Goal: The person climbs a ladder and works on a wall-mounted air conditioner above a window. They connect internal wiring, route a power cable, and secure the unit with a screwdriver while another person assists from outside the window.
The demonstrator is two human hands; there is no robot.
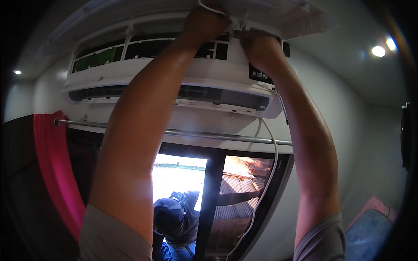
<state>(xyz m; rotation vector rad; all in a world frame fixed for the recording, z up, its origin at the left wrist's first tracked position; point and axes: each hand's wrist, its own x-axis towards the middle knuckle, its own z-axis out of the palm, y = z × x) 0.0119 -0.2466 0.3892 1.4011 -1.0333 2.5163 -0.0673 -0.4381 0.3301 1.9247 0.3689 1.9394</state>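
Both my arms reach up to a white wall-mounted air conditioner (pixel 170 71) with its front panel (pixel 300 19) raised. My left hand (pixel 207 25) is closed at the upper edge of the body, with a white cord (pixel 211 8) looping across it. What its fingers hold is hidden. Just right of it, my right hand (pixel 262 48) is also closed, its fingertips against the upper right part of the unit. I cannot make out what they grip. Filter openings (pixel 150 48) show left of my hands, and a dark label panel (pixel 260 75) below my right hand.
A metal curtain rod (pixel 191 134) runs beneath the unit, with a pink curtain (pixel 56 161) at its left. A white cable (pixel 275 161) hangs down past the dark window frame (pixel 213 191). Outside, a person in a dark cap (pixel 170 215) bends forward, one arm stretched out.
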